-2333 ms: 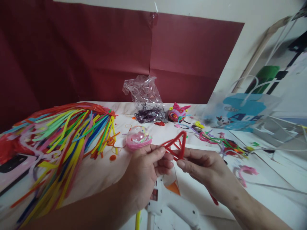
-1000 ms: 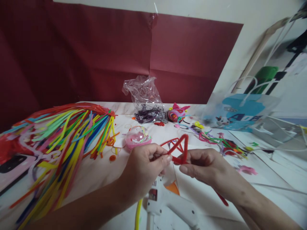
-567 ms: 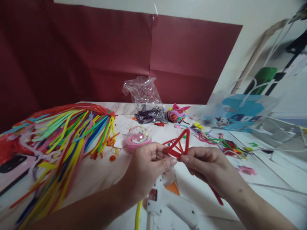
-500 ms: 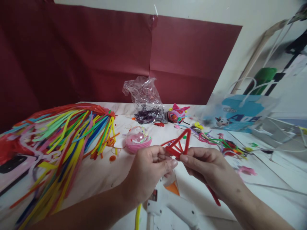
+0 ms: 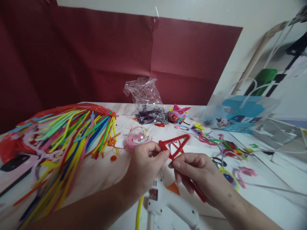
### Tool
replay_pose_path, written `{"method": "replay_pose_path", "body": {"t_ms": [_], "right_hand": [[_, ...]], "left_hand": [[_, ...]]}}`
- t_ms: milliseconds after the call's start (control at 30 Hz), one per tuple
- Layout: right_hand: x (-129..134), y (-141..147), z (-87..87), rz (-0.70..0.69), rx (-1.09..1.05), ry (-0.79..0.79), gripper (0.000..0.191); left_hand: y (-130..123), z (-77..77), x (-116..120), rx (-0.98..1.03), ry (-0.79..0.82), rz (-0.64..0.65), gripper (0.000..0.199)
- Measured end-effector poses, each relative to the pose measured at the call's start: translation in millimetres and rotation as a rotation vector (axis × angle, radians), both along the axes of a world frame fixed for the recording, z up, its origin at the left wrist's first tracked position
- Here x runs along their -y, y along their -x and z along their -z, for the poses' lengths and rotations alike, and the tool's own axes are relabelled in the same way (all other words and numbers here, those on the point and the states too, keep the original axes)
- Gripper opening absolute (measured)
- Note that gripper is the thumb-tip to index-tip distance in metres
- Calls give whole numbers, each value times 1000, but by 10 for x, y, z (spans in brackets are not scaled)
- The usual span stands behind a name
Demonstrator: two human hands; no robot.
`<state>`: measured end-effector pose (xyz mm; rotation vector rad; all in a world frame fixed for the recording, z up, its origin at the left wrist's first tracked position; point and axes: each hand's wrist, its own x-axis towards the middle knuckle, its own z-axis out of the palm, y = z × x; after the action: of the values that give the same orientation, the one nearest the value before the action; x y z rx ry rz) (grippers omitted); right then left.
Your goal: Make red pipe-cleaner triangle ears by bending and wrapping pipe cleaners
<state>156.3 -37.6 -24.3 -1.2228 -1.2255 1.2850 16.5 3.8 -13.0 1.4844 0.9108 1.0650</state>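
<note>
My left hand [image 5: 146, 169] pinches the lower left corner of the red pipe-cleaner triangle [image 5: 176, 145] between thumb and fingers. My right hand [image 5: 201, 174] grips it at the bottom, a loose red end poking out below the palm. I see the triangle held above the table [image 5: 100, 182], with the white glue gun [image 5: 171, 203] lying below and the clear ball [image 5: 137, 135] just beyond my left hand.

Left hand [image 5: 146, 169] and right hand [image 5: 199, 179] pinch the red pipe-cleaner frame [image 5: 174, 147]; glue gun [image 5: 168, 203] at six o'clock, bundle [image 5: 79, 137] at nine.
</note>
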Motion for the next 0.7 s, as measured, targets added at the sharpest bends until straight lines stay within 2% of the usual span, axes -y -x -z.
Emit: {"method": "replay_pose_path", "body": {"t_ms": [133,333,533,700], "right_hand": [[2,13,-6,29,73,-19,36],[0,40,11,74,163,-90,37],[6,49,14,133,146,-117,37],[-9,37,45,81,93,-83,39]], "left_hand": [[-3,13,-26,-42,-33,-37,21],[-28,10,14,-31,-26,-18,14],[-47,51,29,16,15,65,7],[-40,84,8,8,7,67,6]]}}
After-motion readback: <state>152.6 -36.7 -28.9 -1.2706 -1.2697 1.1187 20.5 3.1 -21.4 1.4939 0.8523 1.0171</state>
